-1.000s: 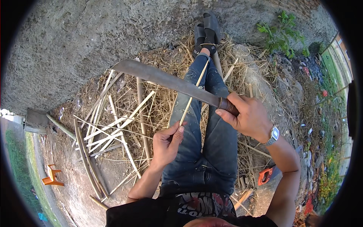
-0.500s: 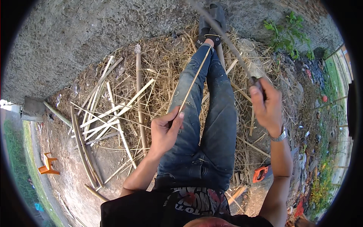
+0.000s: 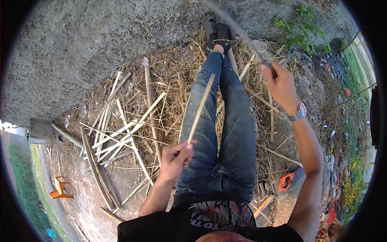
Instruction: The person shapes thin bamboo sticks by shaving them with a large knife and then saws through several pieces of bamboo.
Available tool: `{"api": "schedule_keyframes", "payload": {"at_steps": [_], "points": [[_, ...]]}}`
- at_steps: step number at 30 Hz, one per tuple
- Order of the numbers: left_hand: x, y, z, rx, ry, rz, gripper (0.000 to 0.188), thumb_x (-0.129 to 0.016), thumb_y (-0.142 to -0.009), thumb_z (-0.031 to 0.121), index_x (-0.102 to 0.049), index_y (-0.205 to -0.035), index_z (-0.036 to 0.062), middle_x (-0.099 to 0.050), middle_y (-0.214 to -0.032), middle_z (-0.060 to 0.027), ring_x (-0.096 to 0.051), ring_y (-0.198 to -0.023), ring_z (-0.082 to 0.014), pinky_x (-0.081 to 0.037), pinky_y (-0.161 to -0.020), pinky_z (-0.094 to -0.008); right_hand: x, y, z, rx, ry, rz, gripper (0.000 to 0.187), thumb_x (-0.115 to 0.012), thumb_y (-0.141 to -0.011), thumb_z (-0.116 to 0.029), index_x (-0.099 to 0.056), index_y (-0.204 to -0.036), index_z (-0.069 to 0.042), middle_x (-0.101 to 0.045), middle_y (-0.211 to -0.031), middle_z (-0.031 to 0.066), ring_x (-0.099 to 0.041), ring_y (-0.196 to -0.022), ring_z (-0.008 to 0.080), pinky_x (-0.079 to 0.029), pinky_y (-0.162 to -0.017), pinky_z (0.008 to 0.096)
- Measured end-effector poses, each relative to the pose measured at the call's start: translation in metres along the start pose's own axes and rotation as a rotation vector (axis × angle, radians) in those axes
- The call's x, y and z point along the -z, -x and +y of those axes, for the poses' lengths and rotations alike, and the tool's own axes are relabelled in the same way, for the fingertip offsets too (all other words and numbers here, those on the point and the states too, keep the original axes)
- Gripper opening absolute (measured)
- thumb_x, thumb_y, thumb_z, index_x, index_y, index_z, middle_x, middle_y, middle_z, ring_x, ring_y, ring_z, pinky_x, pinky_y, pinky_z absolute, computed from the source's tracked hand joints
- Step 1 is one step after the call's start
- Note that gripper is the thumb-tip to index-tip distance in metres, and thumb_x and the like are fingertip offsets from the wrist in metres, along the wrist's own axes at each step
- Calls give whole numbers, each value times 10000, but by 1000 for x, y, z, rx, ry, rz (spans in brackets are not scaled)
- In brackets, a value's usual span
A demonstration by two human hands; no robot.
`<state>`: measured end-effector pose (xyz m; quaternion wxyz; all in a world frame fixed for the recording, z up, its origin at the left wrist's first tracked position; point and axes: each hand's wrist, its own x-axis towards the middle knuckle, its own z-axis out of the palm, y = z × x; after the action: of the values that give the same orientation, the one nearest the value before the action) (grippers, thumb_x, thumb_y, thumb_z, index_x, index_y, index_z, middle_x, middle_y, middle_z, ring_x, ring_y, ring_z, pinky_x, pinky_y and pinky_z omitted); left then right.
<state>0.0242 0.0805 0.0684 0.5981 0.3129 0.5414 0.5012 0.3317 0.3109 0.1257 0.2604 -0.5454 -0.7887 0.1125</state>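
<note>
My left hand (image 3: 175, 161), closed with the thumb on top, pinches the near end of a thin pale bamboo strip (image 3: 201, 105). The strip points away from me over my jeans, and its far end is free above the left shin. In my right hand (image 3: 283, 90), out past the right knee, is the handle of a long-bladed knife (image 3: 248, 38). Its grey blade slants up and left toward my feet, slightly blurred, and its tip reaches the top edge of the view. Blade and strip are apart.
Split pale strips (image 3: 129, 135) lie crossed on the left, beside a long pole (image 3: 151, 105) and curved sticks (image 3: 94, 169). Shavings surround my legs (image 3: 238, 133). An orange-handled saw (image 3: 286, 181) lies right, an orange chair (image 3: 60, 188) far left. A rough grey wall (image 3: 100, 44) stands ahead.
My left hand has come nearer my body with the strip, whose far end has drawn back from the ankle. My right hand and the knife have shifted a little farther away from me.
</note>
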Motion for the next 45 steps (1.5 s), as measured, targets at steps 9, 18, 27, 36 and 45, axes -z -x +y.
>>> {"api": "schedule_keyframes", "payload": {"at_steps": [9, 18, 27, 36, 45], "points": [[-45, -104, 28, -617, 383, 107, 151, -469, -1104, 199, -589, -1137, 114, -640, -1351, -165, -625, -1110, -159, -543, -927, -341, -21, 73, -90, -350, -887, -39, 345, -821, -872, -210, -637, -1043, 26, -568, -668, 33, -600, -571, 148, -485, -564, 339], [-66, -79, 1, -565, 258, 399, 376, -612, -1037, 168, -527, -1385, 56, -543, -1438, -120, -543, -1258, -199, -485, -1083, -400, -52, 76, -86, -62, -533, 4, 350, -832, -815, -242, -658, -956, 27, -651, -740, 208, -631, -667, 387, -500, -638, 418], [50, -58, 36, -806, -1231, 243, 232, -617, -1009, 219, -704, -1163, 68, -685, -1211, -125, -586, -1224, -269, -312, -1109, -485, -26, 80, -52, -5, -207, -153, 317, -843, -804, -200, -667, -965, 9, -646, -731, 173, -605, -627, 335, -474, -611, 402], [36, -56, -14, -55, -542, -713, 225, -527, -1077, 218, -651, -1135, 38, -664, -876, -62, -629, -793, -118, -521, -713, -286, -27, 44, -26, 267, -180, -237, 365, -866, -805, -260, -684, -996, -7, -612, -731, 161, -544, -593, 295, -452, -592, 382], [17, -60, -30, 200, 310, -367, 323, -381, -1124, 359, -514, -1079, 68, -267, -553, 62, -209, -463, -63, -181, -455, -250, -54, 56, -80, 520, -45, 176, 439, -855, -818, -391, -679, -944, -9, -646, -726, 153, -662, -643, 312, -517, -593, 406]]}}
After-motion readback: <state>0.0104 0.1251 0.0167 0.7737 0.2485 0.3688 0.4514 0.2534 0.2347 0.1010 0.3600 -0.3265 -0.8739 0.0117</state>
